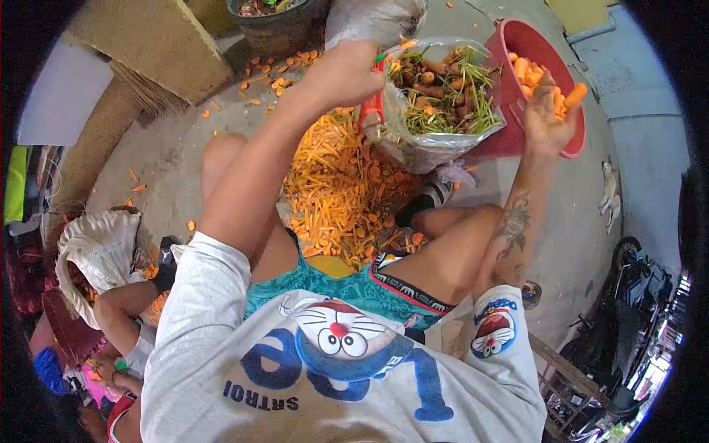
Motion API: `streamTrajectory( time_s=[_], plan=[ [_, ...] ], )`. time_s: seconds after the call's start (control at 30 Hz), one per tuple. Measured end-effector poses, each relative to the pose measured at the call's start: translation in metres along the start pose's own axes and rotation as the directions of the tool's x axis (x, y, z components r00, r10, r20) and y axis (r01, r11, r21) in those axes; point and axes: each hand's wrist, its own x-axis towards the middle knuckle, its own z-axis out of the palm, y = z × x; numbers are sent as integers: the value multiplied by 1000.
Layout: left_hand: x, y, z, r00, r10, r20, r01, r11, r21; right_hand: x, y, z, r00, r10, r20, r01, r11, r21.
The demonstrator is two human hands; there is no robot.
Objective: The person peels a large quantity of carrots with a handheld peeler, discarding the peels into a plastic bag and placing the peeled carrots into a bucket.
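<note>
My left hand (353, 72) is closed around a small tool with a green end (381, 57), its kind not clear; an orange tip sticks out beyond it. Just below it stands a clear plastic bag (441, 148) of unpeeled carrots (443, 85) with green stems. Over the red tub (501, 122), my right hand (550, 122) has a peeled carrot (574, 94) at its thumb and fingers. Peeled carrots (528, 71) lie inside this tub. Between my legs spreads a heap of orange peelings and cut pieces (329, 192).
A dark bin (269, 26) and a white sack (375, 18) stand at the back. Carrot scraps dot the floor. At left are another white sack (100, 244) and another person's leg (122, 314). A cat (610, 193) lies at right, near a parked motorcycle (631, 295).
</note>
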Motion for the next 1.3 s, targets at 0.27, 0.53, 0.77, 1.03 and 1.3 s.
streamTrajectory(
  time_s=[0.27,0.53,0.77,1.03,1.3],
  plan=[
    [18,-17,-13,983,-179,49,171,976,138,44,105,-77,992,44,-122,-112,-192,-975],
    [11,-16,-18,994,-82,-78,88,994,64,78,144,-155,994,96,57,111,-878,-465],
    [6,-25,-30,990,-50,-132,49,999,-12,78,175,-137,1000,-12,15,-5,-918,-397],
    [3,-35,-41,987,-69,-148,69,998,-3,89,184,-136,993,-22,-115,-46,-976,-212],
    [5,-32,-37,992,-58,-116,58,998,-4,82,168,-117,978,107,-179,62,-969,-241]
  ],
)
